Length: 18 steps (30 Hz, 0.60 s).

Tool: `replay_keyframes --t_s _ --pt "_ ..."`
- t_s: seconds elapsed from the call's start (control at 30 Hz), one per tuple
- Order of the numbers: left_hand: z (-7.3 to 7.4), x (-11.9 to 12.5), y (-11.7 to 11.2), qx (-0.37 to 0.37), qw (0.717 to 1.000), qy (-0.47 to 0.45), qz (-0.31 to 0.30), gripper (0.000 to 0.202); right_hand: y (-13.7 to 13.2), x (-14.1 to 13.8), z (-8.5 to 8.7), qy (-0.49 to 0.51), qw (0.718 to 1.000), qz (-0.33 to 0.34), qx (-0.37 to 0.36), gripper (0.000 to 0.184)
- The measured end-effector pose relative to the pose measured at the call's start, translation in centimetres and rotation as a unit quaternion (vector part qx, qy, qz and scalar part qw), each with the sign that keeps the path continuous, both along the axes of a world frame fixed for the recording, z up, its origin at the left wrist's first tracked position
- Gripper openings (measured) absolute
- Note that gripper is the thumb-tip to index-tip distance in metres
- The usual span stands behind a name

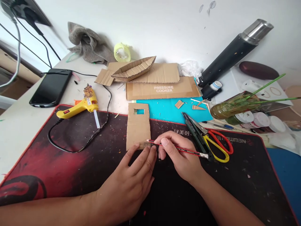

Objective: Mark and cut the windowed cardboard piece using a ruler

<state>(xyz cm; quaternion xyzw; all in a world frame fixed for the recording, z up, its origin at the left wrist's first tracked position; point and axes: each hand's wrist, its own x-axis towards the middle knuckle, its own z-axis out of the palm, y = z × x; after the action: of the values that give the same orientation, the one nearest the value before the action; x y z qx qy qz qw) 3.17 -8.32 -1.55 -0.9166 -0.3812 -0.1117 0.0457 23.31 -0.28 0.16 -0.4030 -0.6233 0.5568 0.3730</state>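
Note:
A pencil, red and black with a pale eraser end, is held in my right hand. Its tip touches or hovers just over the lower right part of a cardboard rectangle. That piece has a small rectangular cutout near its top end. My left hand lies with fingers stretched out across the cardboard's lower edge. Under those fingertips, beside the pencil tip, shows a small greyish strip, mostly covered, whose kind I cannot make out.
Right of my hand lie a utility knife and red-yellow scissors. A yellow glue gun with its cord and a phone are at left. Behind are a boat-shaped cardboard piece, a blue sheet and a tilted black flask.

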Motion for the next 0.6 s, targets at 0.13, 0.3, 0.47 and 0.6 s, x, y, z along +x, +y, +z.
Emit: replay_keyframes --t_s 0.13,0.3,0.47,0.6 --pt "-0.02 0.04 0.03 0.004 1.000 -0.005 -0.008 0.052 0.06 -0.07 0.08 -0.017 1.000 0.002 0.001 0.036" --pt "0.33 0.03 0.09 0.001 1.000 0.007 -0.008 0.051 0.05 -0.39 0.05 -0.045 0.999 -0.005 0.007 0.037" --pt "0.41 -0.01 0.11 0.003 1.000 0.009 -0.010 0.051 -0.11 -0.52 0.00 -0.072 0.997 -0.001 0.016 0.038" --pt "0.25 -0.04 0.13 0.006 1.000 0.007 -0.015 0.052 -0.17 -0.51 0.00 -0.092 0.996 0.000 0.020 0.036"
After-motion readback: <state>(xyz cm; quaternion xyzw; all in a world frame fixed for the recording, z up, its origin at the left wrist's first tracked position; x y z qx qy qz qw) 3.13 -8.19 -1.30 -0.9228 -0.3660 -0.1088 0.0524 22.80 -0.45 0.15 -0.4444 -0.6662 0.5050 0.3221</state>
